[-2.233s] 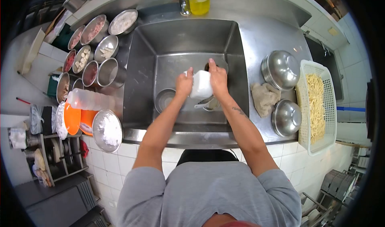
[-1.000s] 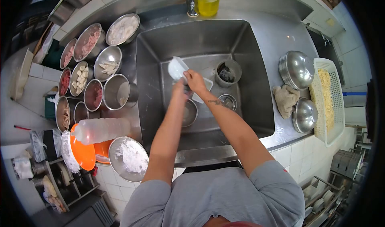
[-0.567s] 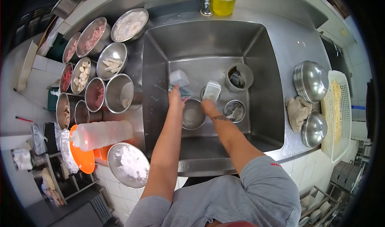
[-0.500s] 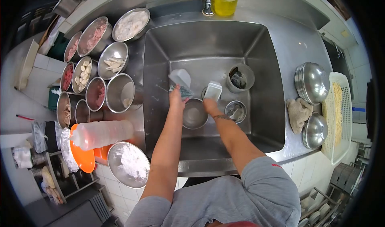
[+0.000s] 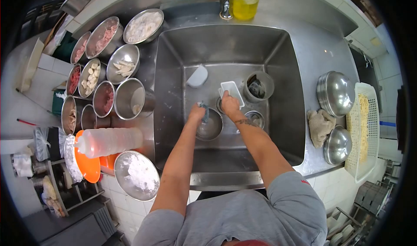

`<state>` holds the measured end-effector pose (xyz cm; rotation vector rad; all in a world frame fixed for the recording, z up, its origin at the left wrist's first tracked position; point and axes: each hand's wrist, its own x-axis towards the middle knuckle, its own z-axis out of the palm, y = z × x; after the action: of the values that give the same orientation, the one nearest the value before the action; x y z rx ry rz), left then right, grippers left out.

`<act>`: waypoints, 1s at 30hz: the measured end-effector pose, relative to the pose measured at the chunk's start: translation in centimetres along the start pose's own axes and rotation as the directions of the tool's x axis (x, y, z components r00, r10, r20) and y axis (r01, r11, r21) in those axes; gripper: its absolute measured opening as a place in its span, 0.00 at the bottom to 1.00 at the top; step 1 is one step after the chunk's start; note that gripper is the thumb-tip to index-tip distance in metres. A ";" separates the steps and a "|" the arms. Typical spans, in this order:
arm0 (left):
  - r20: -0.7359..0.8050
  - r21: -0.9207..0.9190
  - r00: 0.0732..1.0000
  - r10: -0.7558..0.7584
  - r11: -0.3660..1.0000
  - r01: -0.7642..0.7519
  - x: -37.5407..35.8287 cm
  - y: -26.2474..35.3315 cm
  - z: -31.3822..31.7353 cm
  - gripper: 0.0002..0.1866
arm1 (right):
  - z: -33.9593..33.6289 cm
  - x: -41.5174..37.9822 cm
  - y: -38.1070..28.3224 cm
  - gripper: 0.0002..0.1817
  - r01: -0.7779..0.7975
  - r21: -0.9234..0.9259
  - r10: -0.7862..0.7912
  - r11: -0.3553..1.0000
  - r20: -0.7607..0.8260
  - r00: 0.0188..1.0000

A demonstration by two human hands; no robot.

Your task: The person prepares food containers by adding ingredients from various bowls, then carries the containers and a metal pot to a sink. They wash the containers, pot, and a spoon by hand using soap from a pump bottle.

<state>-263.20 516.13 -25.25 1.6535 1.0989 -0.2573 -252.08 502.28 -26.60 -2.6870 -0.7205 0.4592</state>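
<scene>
Inside the steel sink (image 5: 173, 137), my left hand (image 5: 197, 113) is closed round a bluish-green scrubbing cloth (image 5: 204, 111), just above the rim of a round metal bowl (image 5: 210, 126). My right hand (image 5: 231, 103) grips a small white rectangular container (image 5: 233, 91) to the right of it. A pale, half-round plastic piece (image 5: 198, 76) lies on the sink floor beyond my left hand. Right of the container stands a clear round tub (image 5: 260, 86) with something dark inside. A small metal cup (image 5: 254, 119) sits partly hidden behind my right wrist.
Metal bowls of meat and other food (image 5: 102, 37) crowd the left counter, near a large plastic bottle (image 5: 110, 141) and a bowl of white powder (image 5: 137, 175). Stacked bowls (image 5: 335, 94), a cloth (image 5: 320, 127) and a noodle basket (image 5: 372, 159) stand right. Yellow liquid (image 5: 245, 7) is behind the sink.
My left hand has left the pale half-round piece and moved down and right with the cloth. The white container in my right hand has shifted slightly up and tilted differently.
</scene>
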 end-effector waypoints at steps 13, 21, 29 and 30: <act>-0.142 0.046 0.806 0.575 0.817 -0.575 -3.9 11.1 2.9 0.22 | -11.4 -5.4 -2.2 0.22 -0.035 0.688 0.139 0.724 -0.096 0.986; -0.139 0.475 0.300 0.944 0.329 -0.816 -16.8 13.4 8.7 0.19 | -11.2 -4.9 4.3 0.18 -0.109 0.956 0.433 0.273 -0.021 0.901; -0.325 0.051 0.648 0.688 0.697 -0.715 -12.2 13.4 11.2 0.22 | -10.8 -6.8 5.6 0.17 0.005 1.000 0.580 -0.025 0.011 0.815; -0.491 0.294 0.357 0.795 0.537 -0.791 -15.3 12.1 13.7 0.25 | -9.7 -6.3 7.3 0.17 -0.002 0.999 0.564 0.054 -0.029 0.825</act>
<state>-257.65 496.60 -12.89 2.1434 0.5358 0.9751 -250.44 490.83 -19.34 -1.3834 0.3426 0.2369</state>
